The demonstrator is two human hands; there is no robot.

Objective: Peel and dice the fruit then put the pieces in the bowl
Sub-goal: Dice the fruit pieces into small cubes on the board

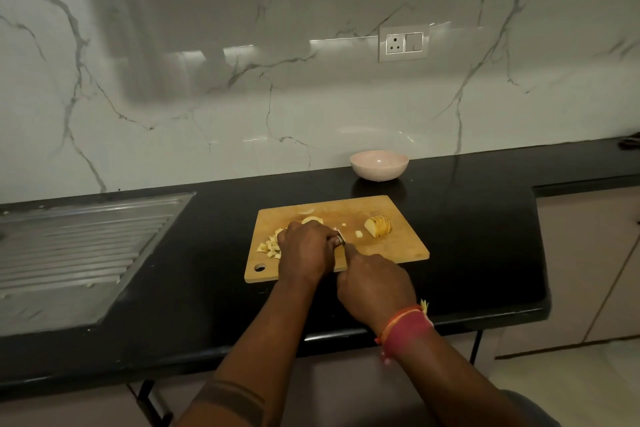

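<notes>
On the rectangular wooden cutting board (388,246), the left hand (304,250) curled over a pale fruit piece (311,219), fingers close beside the knife blade (341,239) gripped by the right hand (375,282). Risk: a slip could nick them. Diced pale cubes (270,248) near the board's left edge could spill onto the black worktop (467,236); the pink bowl (379,166) stood well apart.

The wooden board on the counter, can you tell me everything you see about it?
The wooden board is a thin, light tan rectangle with rounded corners and a small hole near its front left corner. It lies flat on the black counter, in front of the pink bowl. On it sit a pile of small diced fruit pieces at the left and a sliced fruit chunk at the right. The left hand and right hand work over its front edge.
</notes>
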